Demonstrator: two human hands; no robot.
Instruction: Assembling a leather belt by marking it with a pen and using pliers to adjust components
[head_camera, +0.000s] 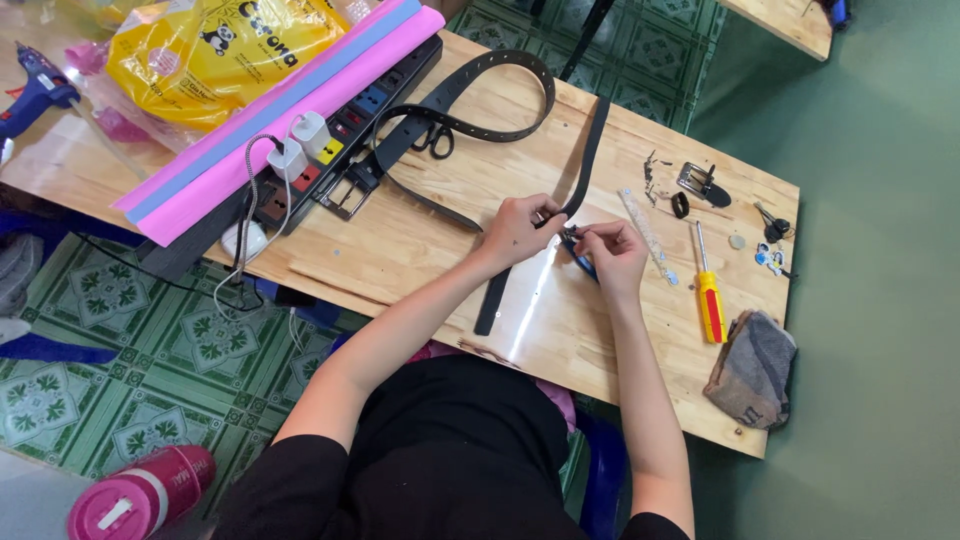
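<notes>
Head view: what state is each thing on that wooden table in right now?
Dark strap: flat on the table, pinched midway by both hands.
Left hand: closed on the strap.
Right hand: pinching a small part at the strap.
Buckled belt: looped, untouched.
Screwdriver: lying flat.
Power strip: two chargers plugged in.

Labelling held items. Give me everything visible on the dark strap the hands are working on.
The dark, narrow, flat leather-like strap lies across the light wooden tabletop, running from the far edge towards the person and ending near the near edge. It looks matte, with no holes that can be made out. The left hand pinches it about midway, lifting it slightly there; the right hand holds a small metal piece against it, too small to identify. A second, perforated belt lies apart to its left.
</notes>
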